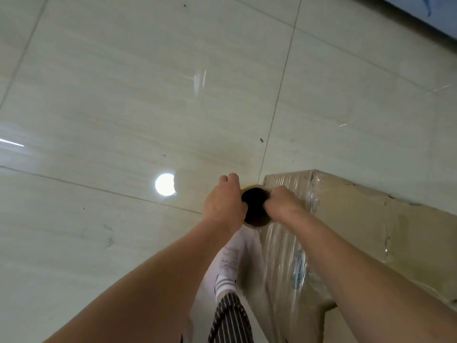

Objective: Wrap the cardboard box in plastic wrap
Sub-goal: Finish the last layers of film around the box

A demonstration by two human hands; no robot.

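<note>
Cardboard box (371, 219) stands on the floor (123, 107) at the lower right of the head view. Its near side face is covered in glossy plastic wrap (284, 256) and its top face is bare. The roll (257, 222) sits just beside the box's near upper corner, seen end-on, with its hollow core towards me.

The left grip (223, 206) holds the roll's left side, fingers curled round the outside. The right grip (284, 204) holds the right side, fingers curled at the core rim. I cannot tell whether any finger reaches inside the core.

I judge the film thin, stretchy and self-clinging. It is likely to tear if snagged on a corner and to go slack if tension drops. The roll looks stiff and fairly light, and is best taken at the core ends so it can turn. The box looks rigid and bulky, so I would walk the roll round it rather than lift it.

A white shoe (232, 258) and a striped trouser leg (230, 318) lie below the roll.
</note>
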